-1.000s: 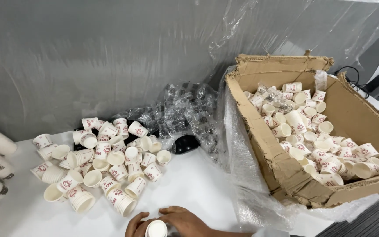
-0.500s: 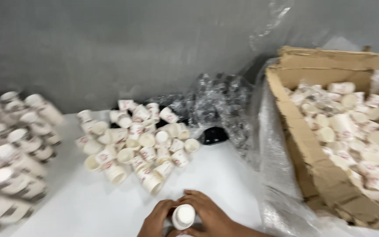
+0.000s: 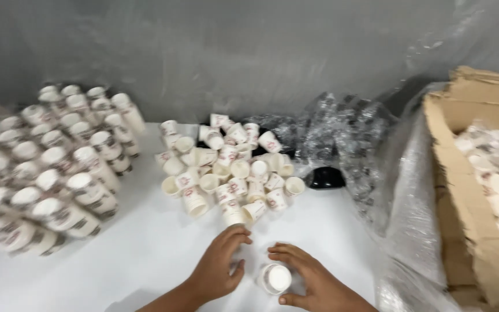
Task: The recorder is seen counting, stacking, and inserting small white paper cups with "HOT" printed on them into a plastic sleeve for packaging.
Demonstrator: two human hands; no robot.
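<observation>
A short stack of white paper cups lies on the white table near the front edge, its round base facing me. My right hand curls around it and holds it. My left hand rests just left of the stack, fingers bent and a little apart, fingertips close to the nearest cup of a loose pile of small white paper cups with red print in the middle of the table.
Long stacks of nested cups lie side by side at the left. A torn cardboard box with loose cups stands at the right, with crumpled clear plastic film beside it. A grey wall closes the back.
The view has swung left, so the stacked cups at the left now show and the box sits at the right edge. My left hand has come off the held stack.
</observation>
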